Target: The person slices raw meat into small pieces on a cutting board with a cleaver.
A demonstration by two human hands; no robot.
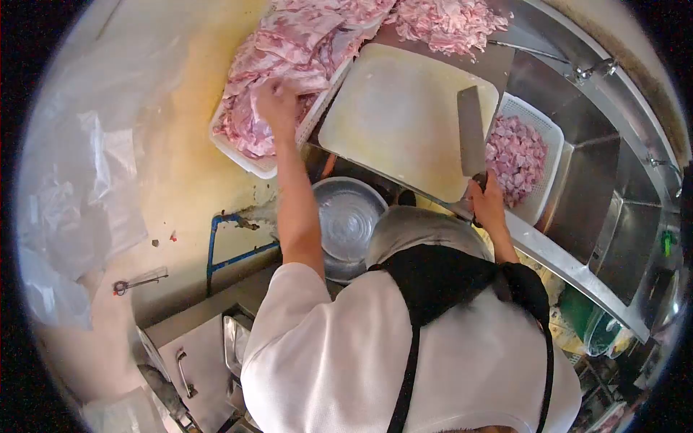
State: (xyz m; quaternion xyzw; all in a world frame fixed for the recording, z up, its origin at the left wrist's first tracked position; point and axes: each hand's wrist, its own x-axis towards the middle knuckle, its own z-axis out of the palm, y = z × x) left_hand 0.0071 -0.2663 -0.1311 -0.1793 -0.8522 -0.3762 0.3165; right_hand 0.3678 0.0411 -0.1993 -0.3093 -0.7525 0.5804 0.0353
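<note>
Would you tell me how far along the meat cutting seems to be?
Partway, it seems: small cut pieces already lie in the right-hand basket. The right hand holds a cleaver over the cutting board, while the left hand, blurred, is at the large slabs. Those slabs, in the left-hand basket, look left to cut.

Cutting board [404,123], one o'clock, is cream with yellower edges. Meat [297,45], eleven o'clock, is pink, marbled white. Pipe [212,249], nine o'clock, is blue.

Left hand [276,105] blurred, fingers unclear against meat slabs [296,43]. Slabs and trimmings pile [447,25] cut off at top. Cleaver [471,130] handle partly hidden by right hand [488,204].
</note>
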